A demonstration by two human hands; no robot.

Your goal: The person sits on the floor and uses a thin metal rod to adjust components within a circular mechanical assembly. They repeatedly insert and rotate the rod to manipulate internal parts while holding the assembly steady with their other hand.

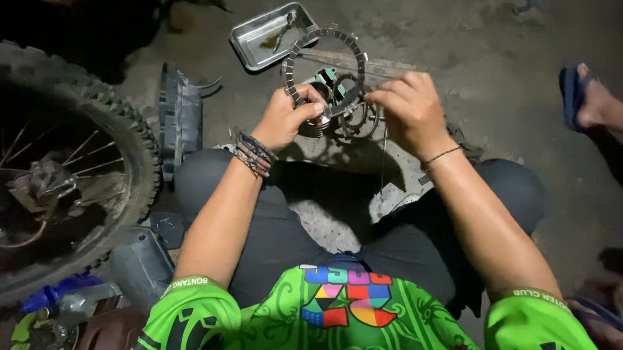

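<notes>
My left hand (288, 116) grips a ring-shaped clutch plate (309, 47) with notched outer teeth, held upright above a round metal clutch part (338, 117). My right hand (409, 111) rests on the right side of that part, fingers curled over it. More toothed rings show between the two hands. Several bracelets sit on my left wrist and a thin band on my right. Both hands are over the concrete floor, just past my knees.
A knobby motorcycle wheel (51, 162) stands at the left. A metal tray (265, 35) lies on the floor behind the hands. A dark plastic cover (179, 118) leans near the tyre. Another person's foot in a blue sandal (586, 100) is at the right.
</notes>
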